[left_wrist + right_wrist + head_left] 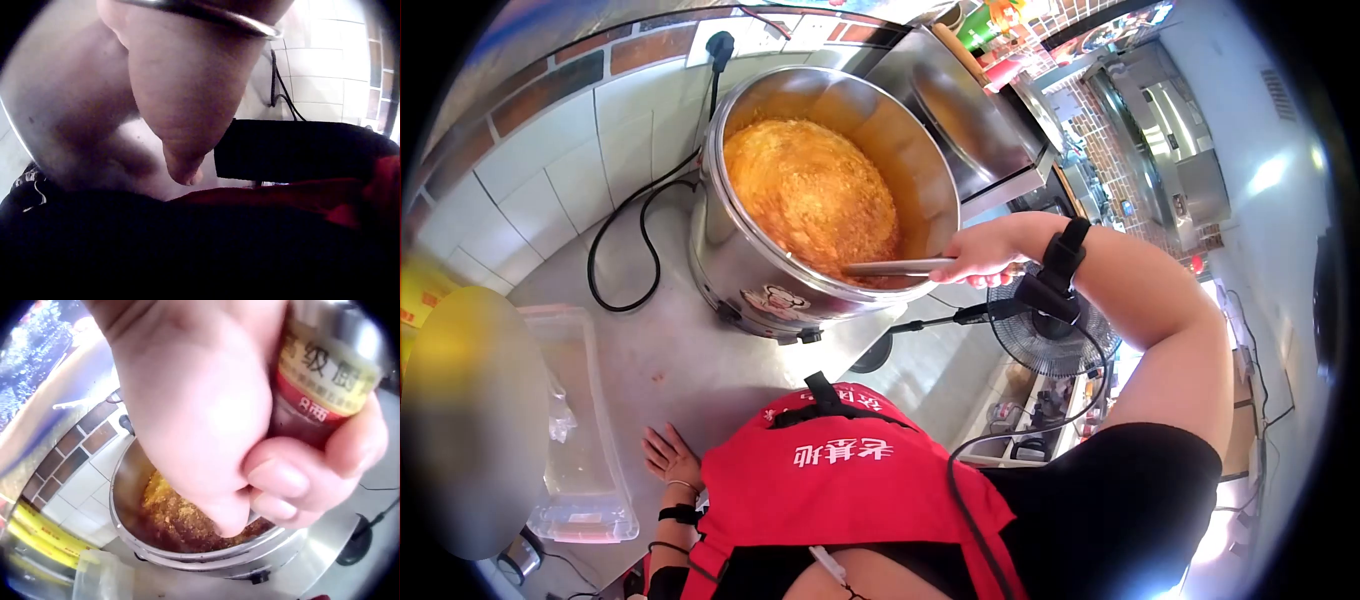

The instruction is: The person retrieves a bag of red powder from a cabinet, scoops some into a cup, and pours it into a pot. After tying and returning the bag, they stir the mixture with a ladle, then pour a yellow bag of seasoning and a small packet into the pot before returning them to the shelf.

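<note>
A tall stainless pot (745, 275) on the counter holds an orange-brown, oily, grainy mixture (820, 190). My right hand (985, 252) grips the metal handle of a ladle (890, 268) at the pot's near right rim. The ladle's far end dips into the mixture and is hidden. In the right wrist view, curled fingers (300, 478) wrap the handle, which carries a yellow and red label (319, 381). My left hand (671, 455) rests on the counter with its fingers spread, holding nothing; the left wrist view shows mostly its thumb side and dark cloth.
A clear plastic box (615, 495) stands on the counter at left, beside a blurred rounded object (470, 420). A black cord (648, 240) loops left of the pot toward a wall plug (720, 48). A steel container (990, 130) sits behind; a fan (1050, 335) stands at right.
</note>
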Action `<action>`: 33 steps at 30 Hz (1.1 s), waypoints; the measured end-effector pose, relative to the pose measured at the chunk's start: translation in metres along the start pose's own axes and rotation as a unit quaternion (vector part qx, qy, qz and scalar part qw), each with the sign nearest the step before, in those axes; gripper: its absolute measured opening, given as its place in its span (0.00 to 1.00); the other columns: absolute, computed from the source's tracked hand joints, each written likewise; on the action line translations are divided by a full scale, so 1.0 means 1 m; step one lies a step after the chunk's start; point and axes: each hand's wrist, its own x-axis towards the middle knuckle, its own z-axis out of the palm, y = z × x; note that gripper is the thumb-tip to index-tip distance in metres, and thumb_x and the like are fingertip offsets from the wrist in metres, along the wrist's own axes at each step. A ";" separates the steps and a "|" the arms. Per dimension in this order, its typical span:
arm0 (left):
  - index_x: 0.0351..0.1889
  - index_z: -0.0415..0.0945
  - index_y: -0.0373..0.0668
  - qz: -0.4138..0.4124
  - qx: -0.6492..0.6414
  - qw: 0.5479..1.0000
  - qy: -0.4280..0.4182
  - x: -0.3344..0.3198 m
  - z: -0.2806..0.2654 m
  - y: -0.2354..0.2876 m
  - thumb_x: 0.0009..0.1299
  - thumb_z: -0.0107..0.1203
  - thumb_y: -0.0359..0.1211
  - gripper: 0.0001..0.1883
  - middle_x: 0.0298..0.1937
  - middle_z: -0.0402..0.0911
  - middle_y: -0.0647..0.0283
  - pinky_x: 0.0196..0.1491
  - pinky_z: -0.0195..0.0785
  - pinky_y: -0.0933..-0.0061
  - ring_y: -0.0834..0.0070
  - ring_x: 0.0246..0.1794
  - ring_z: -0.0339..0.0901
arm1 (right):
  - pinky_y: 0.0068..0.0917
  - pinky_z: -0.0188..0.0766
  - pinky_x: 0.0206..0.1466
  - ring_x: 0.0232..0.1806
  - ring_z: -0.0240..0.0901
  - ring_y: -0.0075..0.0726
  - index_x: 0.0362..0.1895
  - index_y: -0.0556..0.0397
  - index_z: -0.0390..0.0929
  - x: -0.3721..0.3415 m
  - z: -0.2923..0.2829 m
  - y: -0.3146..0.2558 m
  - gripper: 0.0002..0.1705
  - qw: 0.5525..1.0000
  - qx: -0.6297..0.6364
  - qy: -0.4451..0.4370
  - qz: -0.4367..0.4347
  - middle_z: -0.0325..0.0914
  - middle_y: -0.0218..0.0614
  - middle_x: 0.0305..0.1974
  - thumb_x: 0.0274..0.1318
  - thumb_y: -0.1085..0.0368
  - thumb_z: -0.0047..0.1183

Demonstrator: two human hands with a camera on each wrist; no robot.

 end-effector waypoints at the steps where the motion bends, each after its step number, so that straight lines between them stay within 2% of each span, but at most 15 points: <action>1: 0.74 0.27 0.46 0.026 0.087 0.980 0.179 0.010 0.030 -0.009 0.59 0.55 0.51 0.55 0.74 0.19 0.43 0.67 0.23 0.33 0.38 0.73 0.19 | 0.23 0.60 0.20 0.18 0.60 0.22 0.27 0.48 0.68 0.003 0.000 -0.003 0.24 1.000 0.007 0.016 -0.018 0.64 0.25 0.20 0.63 0.42 0.44; 2: 0.74 0.27 0.46 0.052 0.172 0.919 0.350 0.017 0.044 -0.014 0.59 0.55 0.51 0.54 0.74 0.19 0.43 0.67 0.24 0.33 0.37 0.73 0.19 | 0.23 0.60 0.19 0.18 0.60 0.22 0.26 0.48 0.68 0.005 0.000 -0.003 0.25 0.999 0.016 0.032 -0.037 0.64 0.25 0.20 0.63 0.41 0.44; 3: 0.74 0.27 0.46 0.051 0.177 0.917 0.353 0.008 0.018 -0.006 0.59 0.55 0.51 0.54 0.74 0.19 0.43 0.67 0.24 0.33 0.37 0.73 0.19 | 0.25 0.61 0.19 0.18 0.61 0.24 0.28 0.50 0.69 0.015 -0.004 0.002 0.27 0.996 0.028 0.036 -0.072 0.64 0.26 0.20 0.62 0.39 0.44; 5: 0.74 0.27 0.45 -0.010 0.000 1.000 -0.025 -0.009 -0.030 0.011 0.60 0.54 0.51 0.54 0.74 0.19 0.42 0.67 0.24 0.33 0.37 0.73 0.19 | 0.26 0.61 0.19 0.16 0.61 0.25 0.28 0.52 0.71 0.018 -0.009 0.005 0.28 0.990 0.019 0.096 -0.101 0.64 0.28 0.18 0.62 0.39 0.44; 6: 0.74 0.27 0.45 -0.012 0.005 1.000 -0.021 -0.002 -0.011 0.005 0.60 0.54 0.51 0.54 0.74 0.19 0.42 0.67 0.24 0.33 0.37 0.73 0.19 | 0.27 0.61 0.19 0.15 0.60 0.27 0.28 0.54 0.72 0.020 -0.011 0.006 0.29 0.980 0.010 0.153 -0.125 0.63 0.29 0.17 0.62 0.39 0.44; 7: 0.74 0.27 0.45 0.006 0.133 0.971 0.196 0.012 0.025 -0.006 0.60 0.54 0.52 0.54 0.74 0.19 0.42 0.67 0.24 0.34 0.37 0.73 0.19 | 0.31 0.65 0.20 0.16 0.66 0.32 0.33 0.56 0.75 0.021 -0.014 0.008 0.29 0.975 0.001 0.186 -0.123 0.68 0.34 0.18 0.62 0.40 0.44; 8: 0.74 0.27 0.45 0.025 0.254 0.880 0.401 0.020 0.044 -0.014 0.60 0.54 0.52 0.54 0.74 0.19 0.43 0.67 0.24 0.34 0.38 0.73 0.18 | 0.31 0.65 0.20 0.16 0.66 0.32 0.33 0.56 0.75 0.020 -0.017 0.010 0.29 0.974 0.006 0.188 -0.129 0.68 0.34 0.18 0.62 0.40 0.44; 12: 0.74 0.28 0.46 0.025 0.272 0.868 0.416 0.012 0.021 -0.004 0.60 0.53 0.53 0.54 0.74 0.18 0.43 0.68 0.23 0.35 0.38 0.73 0.18 | 0.38 0.74 0.31 0.29 0.78 0.47 0.40 0.56 0.75 0.030 -0.021 0.031 0.26 0.932 -0.090 0.326 -0.129 0.77 0.45 0.28 0.61 0.43 0.45; 13: 0.74 0.27 0.47 0.000 0.144 0.969 0.200 -0.001 -0.012 0.007 0.60 0.53 0.54 0.54 0.74 0.18 0.43 0.68 0.22 0.35 0.39 0.73 0.18 | 0.40 0.74 0.33 0.31 0.78 0.50 0.40 0.55 0.75 0.034 -0.018 0.039 0.25 0.897 -0.139 0.403 -0.113 0.78 0.46 0.29 0.61 0.44 0.45; 14: 0.74 0.27 0.47 -0.026 0.006 0.999 -0.031 -0.007 -0.030 0.013 0.60 0.53 0.54 0.54 0.74 0.18 0.43 0.68 0.22 0.36 0.39 0.73 0.17 | 0.43 0.73 0.36 0.34 0.78 0.53 0.39 0.55 0.75 0.036 -0.017 0.045 0.24 0.854 -0.188 0.477 -0.094 0.79 0.48 0.31 0.61 0.45 0.46; 18: 0.74 0.27 0.48 -0.025 -0.007 0.999 -0.019 -0.001 -0.008 0.008 0.60 0.53 0.54 0.54 0.74 0.18 0.43 0.68 0.20 0.37 0.40 0.73 0.16 | 0.43 0.73 0.40 0.38 0.78 0.52 0.40 0.58 0.74 0.039 -0.021 0.061 0.25 0.834 -0.212 0.510 -0.019 0.80 0.47 0.34 0.60 0.45 0.46; 20: 0.74 0.26 0.47 -0.001 0.263 0.886 0.383 0.011 0.028 -0.002 0.60 0.53 0.54 0.55 0.74 0.18 0.43 0.68 0.19 0.36 0.40 0.73 0.14 | 0.43 0.74 0.40 0.38 0.78 0.52 0.40 0.58 0.73 0.052 -0.027 0.075 0.25 0.825 -0.213 0.524 -0.018 0.80 0.47 0.33 0.60 0.46 0.47; 21: 0.74 0.26 0.47 -0.003 0.262 0.885 0.384 0.013 0.028 -0.005 0.60 0.53 0.54 0.55 0.74 0.18 0.43 0.68 0.19 0.36 0.40 0.73 0.14 | 0.43 0.74 0.40 0.38 0.78 0.52 0.40 0.59 0.73 0.059 -0.031 0.079 0.24 0.816 -0.215 0.537 -0.016 0.80 0.47 0.33 0.60 0.47 0.47; 23: 0.73 0.25 0.47 -0.029 -0.003 0.999 -0.018 -0.005 -0.023 0.012 0.60 0.53 0.53 0.55 0.74 0.18 0.43 0.68 0.19 0.35 0.39 0.73 0.15 | 0.43 0.74 0.41 0.39 0.78 0.52 0.40 0.59 0.74 0.070 -0.038 0.078 0.23 0.818 -0.204 0.538 -0.010 0.80 0.47 0.34 0.60 0.49 0.47; 33: 0.73 0.26 0.46 -0.021 -0.006 0.999 -0.035 -0.004 -0.021 0.008 0.62 0.50 0.54 0.52 0.74 0.18 0.42 0.67 0.19 0.33 0.38 0.73 0.16 | 0.43 0.71 0.47 0.43 0.76 0.57 0.41 0.58 0.79 0.110 -0.055 0.003 0.21 0.879 -0.150 0.437 -0.115 0.79 0.53 0.39 0.58 0.52 0.50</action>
